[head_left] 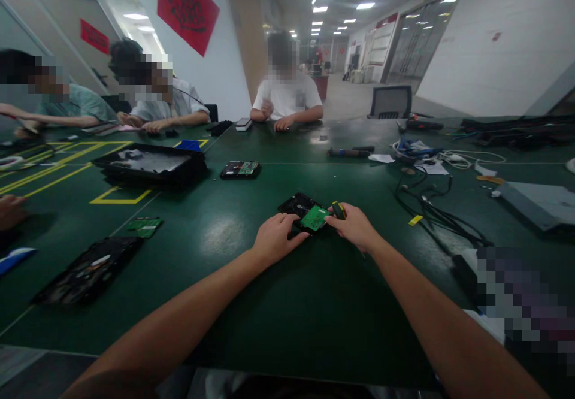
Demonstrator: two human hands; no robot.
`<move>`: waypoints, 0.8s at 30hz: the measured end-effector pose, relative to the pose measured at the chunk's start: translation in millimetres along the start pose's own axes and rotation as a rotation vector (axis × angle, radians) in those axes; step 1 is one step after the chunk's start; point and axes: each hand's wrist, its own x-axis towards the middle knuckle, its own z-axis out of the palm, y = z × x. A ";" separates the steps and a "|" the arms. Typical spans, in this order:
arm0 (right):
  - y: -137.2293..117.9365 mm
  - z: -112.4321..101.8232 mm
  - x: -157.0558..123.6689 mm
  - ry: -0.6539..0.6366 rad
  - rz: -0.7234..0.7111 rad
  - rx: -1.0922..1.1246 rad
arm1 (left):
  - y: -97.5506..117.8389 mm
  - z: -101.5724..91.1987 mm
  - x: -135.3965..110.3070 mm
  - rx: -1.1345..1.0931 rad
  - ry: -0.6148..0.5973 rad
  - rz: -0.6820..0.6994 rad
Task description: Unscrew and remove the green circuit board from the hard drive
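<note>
Green circuit board (314, 217) against open left hand (275, 240); right hand (354, 226) fisted around screwdriver (338, 209); bare table (314, 315) nearside.

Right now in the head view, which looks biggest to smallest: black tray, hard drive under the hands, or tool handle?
1. black tray, though it sits farther away
2. hard drive, partly hidden
3. tool handle

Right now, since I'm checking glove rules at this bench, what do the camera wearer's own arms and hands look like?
Both forearms are bare as far as the picture's edge, with no sleeves in view. The left hand and right hand wear no gloves, and I see no watch or wristband. Rings are too small to tell.
</note>
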 end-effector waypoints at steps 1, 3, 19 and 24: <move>-0.7 0.3 -0.4 0.002 0.009 0.024 | 2.0 0.0 0.3 -0.001 -0.014 -0.026; -3.1 1.9 -0.9 -0.003 0.048 0.119 | 5.1 0.2 0.4 -0.006 -0.049 -0.072; 2.5 9.5 2.6 0.088 0.026 -0.086 | 1.5 7.1 0.3 0.043 -0.059 0.168; -2.8 8.3 -1.7 0.136 -0.077 -0.324 | 1.3 8.9 0.4 0.057 -0.066 0.162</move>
